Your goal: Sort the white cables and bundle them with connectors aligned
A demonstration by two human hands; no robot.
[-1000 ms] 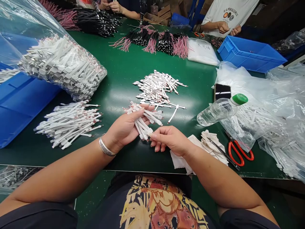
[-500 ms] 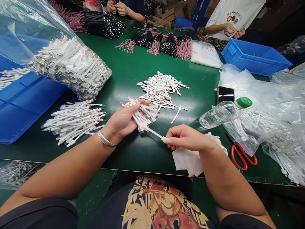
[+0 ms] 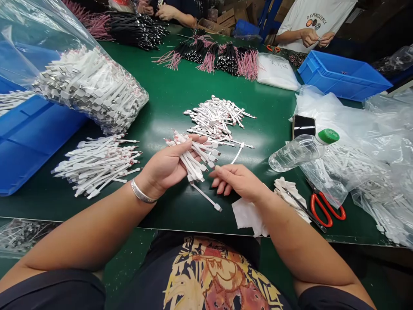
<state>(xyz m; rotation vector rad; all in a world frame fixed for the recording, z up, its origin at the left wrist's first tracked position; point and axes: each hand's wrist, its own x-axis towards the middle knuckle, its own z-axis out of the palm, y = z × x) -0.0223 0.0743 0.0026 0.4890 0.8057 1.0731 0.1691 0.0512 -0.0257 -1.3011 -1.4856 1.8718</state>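
White bundle (image 3: pixel 195 157) gripped tight above the green surface (image 3: pixel 174 92)!

And what a spread on that surface: a bulging clear plastic bag (image 3: pixel 87 90) crammed with white strip leads, and a loose heap (image 3: pixel 216 118) of them just past the hands. Left hand (image 3: pixel 163 165) closed around the bundle, one strip poking out below! Right hand (image 3: pixel 240 181) open, fingers loosely curled, holding nothing, just beside it!

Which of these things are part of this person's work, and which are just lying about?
Part of the work: left hand holding a bundle of white tabbed leads; right hand; pile of leads.
Lying about: red-handled scissors; water bottle; phone; blue plastic crate.
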